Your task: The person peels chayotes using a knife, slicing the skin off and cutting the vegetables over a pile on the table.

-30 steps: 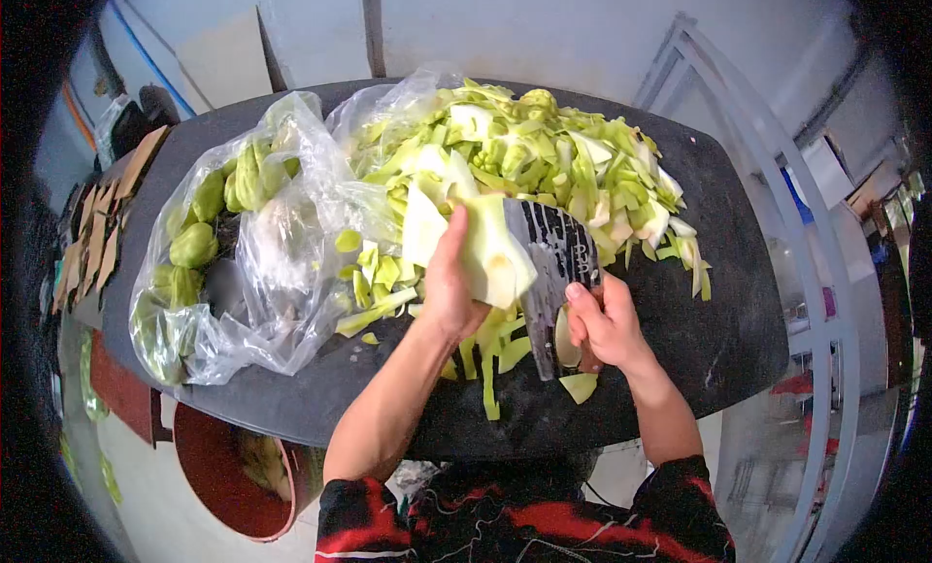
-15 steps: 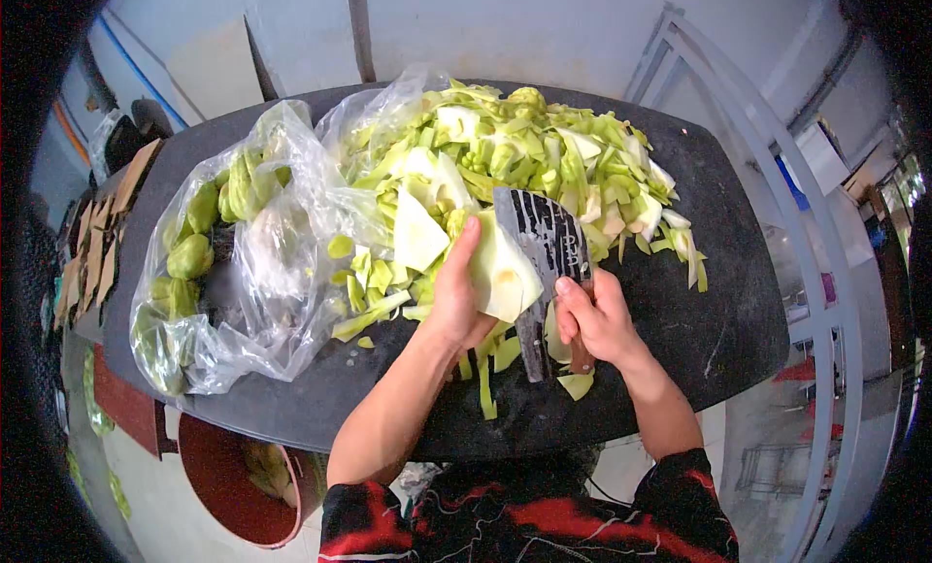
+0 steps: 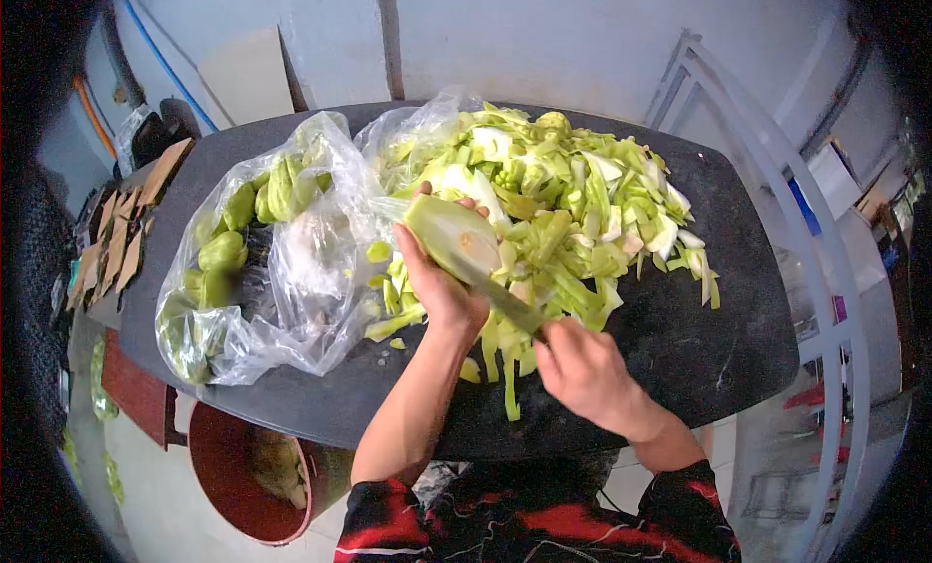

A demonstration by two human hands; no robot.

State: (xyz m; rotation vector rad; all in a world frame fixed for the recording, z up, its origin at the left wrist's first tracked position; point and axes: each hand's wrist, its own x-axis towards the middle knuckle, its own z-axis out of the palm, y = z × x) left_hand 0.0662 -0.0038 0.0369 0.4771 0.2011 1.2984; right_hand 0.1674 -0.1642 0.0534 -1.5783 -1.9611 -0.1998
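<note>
My left hand (image 3: 439, 289) is wrapped round a halved, pale green chayote (image 3: 442, 229), its cut face with the seed hollow turned up. In my right hand (image 3: 590, 374) is the handle of a cleaver (image 3: 513, 307), seen nearly edge-on. The blade reaches left to the lower edge of the chayote half; the contact is slightly blurred. Behind both hands lies a big heap of chayote slices and strips (image 3: 573, 199). Left of them, whole green chayotes (image 3: 223, 251) sit in a clear plastic bag (image 3: 320, 306).
Everything lies on a dark, rounded-edge table (image 3: 718, 349). On the floor at front left stands a reddish-brown bin (image 3: 218, 485) with scraps inside. A light metal frame (image 3: 830, 345) rises on the right, and a pale wall (image 3: 515, 44) stands behind the table.
The cleaver has turned from showing its broad side to edge-on, its blade now at the chayote. My left hand has moved up and left and tilted the piece. The view has shifted slightly.
</note>
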